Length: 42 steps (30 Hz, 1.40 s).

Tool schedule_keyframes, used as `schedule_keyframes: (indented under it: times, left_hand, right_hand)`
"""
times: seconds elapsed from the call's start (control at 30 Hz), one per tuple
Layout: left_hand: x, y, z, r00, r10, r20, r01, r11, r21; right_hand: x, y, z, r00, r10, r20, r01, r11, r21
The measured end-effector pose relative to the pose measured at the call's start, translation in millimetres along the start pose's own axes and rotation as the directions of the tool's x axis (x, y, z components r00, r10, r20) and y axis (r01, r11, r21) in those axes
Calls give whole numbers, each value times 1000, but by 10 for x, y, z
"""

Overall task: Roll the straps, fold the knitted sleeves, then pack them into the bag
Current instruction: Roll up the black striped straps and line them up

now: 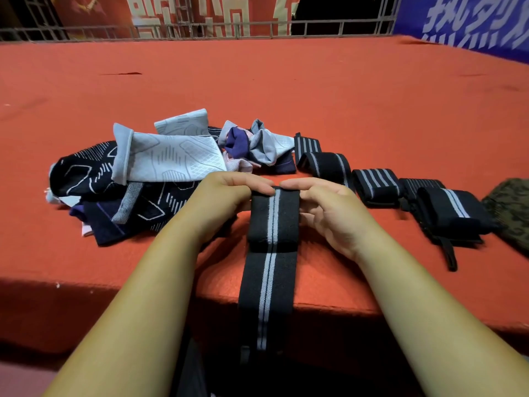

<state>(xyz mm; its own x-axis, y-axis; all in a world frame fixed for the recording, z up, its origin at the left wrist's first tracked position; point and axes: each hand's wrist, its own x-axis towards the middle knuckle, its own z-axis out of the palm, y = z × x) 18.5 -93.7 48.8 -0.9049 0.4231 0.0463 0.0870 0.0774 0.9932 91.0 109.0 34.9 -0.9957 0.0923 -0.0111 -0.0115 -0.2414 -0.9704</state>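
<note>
Head view | left hand point(226, 196) and right hand point(326, 210) clamp the half-rolled strap point(273, 219) at the bench point(343, 110) front edge, tail hanging off | soft, light, probably springy: pinch the roll's sides

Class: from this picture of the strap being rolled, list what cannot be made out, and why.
Head view:
1. The strap: free end hangs past the table edge into darkness.
2. The camouflage cloth is cut off by the right edge; maybe the bag.
3. The sleeves overlap, hiding their number.
4. The left hand and right hand cover the roll's ends.
</note>
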Motion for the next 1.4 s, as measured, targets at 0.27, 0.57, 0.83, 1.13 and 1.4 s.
schedule_keyframes:
  times: [0.27, 0.57, 0.83, 1.13, 1.4]
  left_hand:
    - [56, -58, 15, 999, -42, -26, 41, 997, -62]
    - [-30, -65, 192, 946, -171, 275, 170, 985, 26]
    - [-16, -111, 295, 991, -49, 124, 58, 996, -70]
    - [35, -139, 315, 997, -51, 53, 62, 969, -238]
    - [82, -161, 216, 998, -1, 63, 16, 974, -228]
  right_hand:
    - [8, 72, 3, 995, -83, -50, 74, 986, -151]
    - [22, -13, -117, 897, -340, -281, 218, 896, -388]
    - [77, 60, -111, 980, 0, -197, -47, 971, -235]
    - [18, 130, -117, 992, 86, -95, -107, 964, -245]
    - [19, 83, -73, 990, 103, -100, -100, 994, 33]
